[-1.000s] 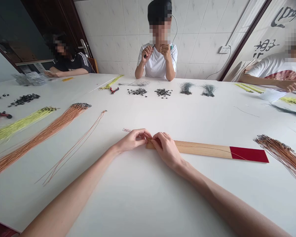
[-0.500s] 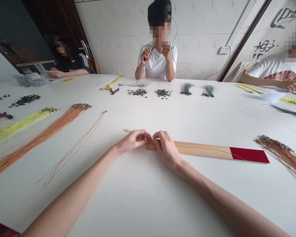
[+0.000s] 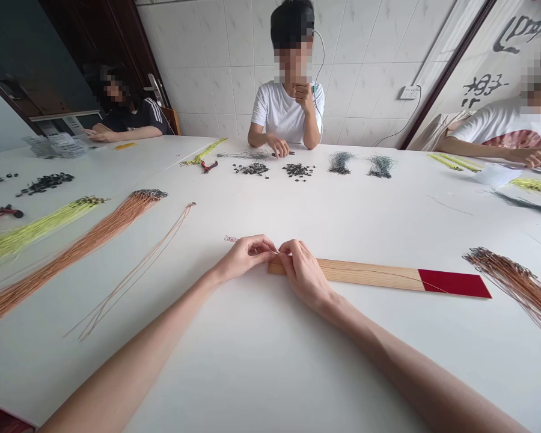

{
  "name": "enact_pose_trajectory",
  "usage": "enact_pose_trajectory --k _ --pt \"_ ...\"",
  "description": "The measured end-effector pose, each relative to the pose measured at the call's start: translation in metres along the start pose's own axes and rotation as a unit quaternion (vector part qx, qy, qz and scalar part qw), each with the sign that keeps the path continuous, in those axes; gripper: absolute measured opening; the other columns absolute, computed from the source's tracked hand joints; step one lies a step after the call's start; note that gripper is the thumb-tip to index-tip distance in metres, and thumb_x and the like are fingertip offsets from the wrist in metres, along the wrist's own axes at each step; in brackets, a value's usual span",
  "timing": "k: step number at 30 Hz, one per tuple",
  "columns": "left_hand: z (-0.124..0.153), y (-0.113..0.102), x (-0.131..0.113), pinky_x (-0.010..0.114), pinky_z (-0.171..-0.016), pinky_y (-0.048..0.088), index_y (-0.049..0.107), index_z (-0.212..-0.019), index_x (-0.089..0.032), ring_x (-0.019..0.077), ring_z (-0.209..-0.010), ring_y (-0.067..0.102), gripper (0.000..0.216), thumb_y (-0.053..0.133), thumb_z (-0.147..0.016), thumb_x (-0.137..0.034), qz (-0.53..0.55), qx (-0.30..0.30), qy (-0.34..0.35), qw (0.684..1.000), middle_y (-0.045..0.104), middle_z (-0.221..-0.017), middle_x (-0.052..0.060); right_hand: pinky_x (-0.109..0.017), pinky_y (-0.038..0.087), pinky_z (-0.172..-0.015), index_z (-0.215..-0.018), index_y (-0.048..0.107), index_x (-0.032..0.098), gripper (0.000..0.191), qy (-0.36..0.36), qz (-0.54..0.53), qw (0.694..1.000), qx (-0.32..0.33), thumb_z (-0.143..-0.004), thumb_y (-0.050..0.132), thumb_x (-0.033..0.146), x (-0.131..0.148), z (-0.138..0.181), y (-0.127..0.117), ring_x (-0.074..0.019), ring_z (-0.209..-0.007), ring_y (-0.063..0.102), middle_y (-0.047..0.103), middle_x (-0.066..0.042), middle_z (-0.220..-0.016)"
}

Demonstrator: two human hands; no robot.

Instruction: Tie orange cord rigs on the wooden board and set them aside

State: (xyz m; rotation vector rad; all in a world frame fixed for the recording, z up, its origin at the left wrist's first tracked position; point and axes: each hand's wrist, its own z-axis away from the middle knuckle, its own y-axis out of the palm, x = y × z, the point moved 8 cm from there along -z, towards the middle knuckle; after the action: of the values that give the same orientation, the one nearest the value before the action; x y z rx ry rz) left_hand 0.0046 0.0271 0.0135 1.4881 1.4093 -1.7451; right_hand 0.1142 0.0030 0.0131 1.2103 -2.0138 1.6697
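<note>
Both my hands meet at the left end of a flat wooden strip (image 3: 369, 272) whose right end is red. My left hand (image 3: 247, 255) pinches thumb and fingertips together on the end of a thin orange-brown cord (image 3: 401, 274). My right hand (image 3: 304, 273) rests over the strip, its fingers closed on the same cord close to the left fingertips. From there the cord trails right along the strip onto the red part. The fingertips hide any fine detail of the cord's end. Left of my hands lie a few loose cords (image 3: 148, 261) joined at a small clasp.
Bundles of orange cords (image 3: 90, 246) and yellow cords (image 3: 36, 227) lie left; another brown bundle (image 3: 514, 273) lies right. Red-handled pliers (image 3: 207, 167) and piles of small black pieces (image 3: 251, 169) are farther back. A person in white (image 3: 286, 108) sits opposite; others sit at both sides.
My hands stay almost in place, pinching at the strip's end. The person opposite has lowered one hand to the table, by a dark tool lying there.
</note>
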Motion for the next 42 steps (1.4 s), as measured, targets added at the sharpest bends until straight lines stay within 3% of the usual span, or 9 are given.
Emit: enact_pose_trajectory --k 7,15,22,26,29,33,38,42 --pt "0.000 -0.002 -0.002 0.026 -0.072 0.043 0.062 -0.081 -0.017 0.0147 -0.078 0.055 0.014 0.052 -0.081 -0.028 -0.013 -0.028 0.022 0.999 0.062 -0.082 0.002 -0.025 0.034 -0.057 -0.075 0.033 0.021 0.015 0.013 0.006 1.000 0.011 -0.088 0.026 0.017 -0.001 0.000 0.001 -0.0133 -0.064 0.041 0.048 0.000 -0.074" --pt "0.004 -0.002 -0.017 0.025 -0.068 0.041 0.063 -0.083 -0.020 0.0140 -0.078 0.057 0.012 0.052 -0.083 -0.024 -0.119 -0.074 0.083 0.987 0.065 -0.085 0.001 -0.025 0.035 -0.057 -0.075 0.031 0.021 0.014 -0.008 0.016 1.000 0.006 -0.086 0.028 0.013 -0.002 0.001 0.003 -0.0132 -0.064 0.040 0.047 0.000 -0.072" --pt "0.006 -0.003 -0.024 0.024 -0.062 0.042 0.066 -0.081 -0.019 0.0143 -0.075 0.056 0.016 0.051 -0.084 -0.022 -0.115 -0.094 0.140 0.979 0.063 -0.081 0.004 -0.026 0.035 -0.059 -0.074 0.030 0.021 0.016 -0.009 0.014 1.000 0.002 -0.088 0.027 0.017 0.000 -0.001 0.001 -0.0132 -0.062 0.040 0.047 0.000 -0.071" --pt "0.006 -0.006 -0.023 0.025 -0.062 0.042 0.066 -0.077 -0.019 0.0151 -0.074 0.056 0.016 0.051 -0.083 -0.024 -0.091 -0.113 0.116 0.983 0.063 -0.078 0.003 -0.026 0.037 -0.062 -0.078 0.034 0.021 0.013 -0.001 0.005 1.000 0.007 -0.090 0.028 0.019 0.000 -0.001 0.002 -0.0133 -0.065 0.043 0.049 0.000 -0.073" --pt "0.006 -0.015 -0.018 0.026 -0.067 0.042 0.063 -0.075 -0.019 0.0145 -0.071 0.055 0.014 0.053 -0.081 -0.026 -0.028 -0.149 0.079 0.985 0.062 -0.076 0.002 -0.027 0.037 -0.062 -0.082 0.036 0.021 0.009 -0.009 0.019 1.000 0.001 -0.089 0.030 0.019 0.003 -0.001 0.000 -0.0137 -0.067 0.045 0.051 0.000 -0.074" --pt "0.007 -0.032 -0.011 0.026 -0.063 0.041 0.059 -0.073 -0.018 0.0130 -0.065 0.055 0.013 0.053 -0.079 -0.027 0.145 -0.205 0.039 0.967 0.062 -0.076 0.002 -0.026 0.037 -0.063 -0.082 0.038 0.020 0.010 -0.035 0.063 0.997 -0.010 -0.089 0.031 0.017 0.010 0.000 -0.002 -0.0142 -0.069 0.045 0.053 -0.001 -0.077" --pt "0.007 -0.051 0.007 0.023 -0.060 0.042 0.052 -0.070 -0.018 0.0123 -0.068 0.057 0.008 0.054 -0.076 -0.024 0.386 -0.237 -0.014 0.891 0.060 -0.076 0.001 -0.026 0.035 -0.063 -0.077 0.039 0.020 0.018 -0.054 0.103 0.993 -0.014 -0.090 0.028 0.015 0.013 0.001 -0.001 -0.0139 -0.066 0.044 0.052 -0.001 -0.075" --pt "0.011 -0.071 0.017 0.022 -0.054 0.043 0.049 -0.069 -0.018 0.0117 -0.064 0.058 0.006 0.053 -0.073 -0.021 0.482 -0.278 -0.037 0.830 0.059 -0.073 0.001 -0.026 0.035 -0.063 -0.075 0.041 0.020 0.020 -0.071 0.124 0.990 -0.003 -0.090 0.030 0.013 0.014 0.001 0.003 -0.0140 -0.066 0.042 0.051 -0.001 -0.073"
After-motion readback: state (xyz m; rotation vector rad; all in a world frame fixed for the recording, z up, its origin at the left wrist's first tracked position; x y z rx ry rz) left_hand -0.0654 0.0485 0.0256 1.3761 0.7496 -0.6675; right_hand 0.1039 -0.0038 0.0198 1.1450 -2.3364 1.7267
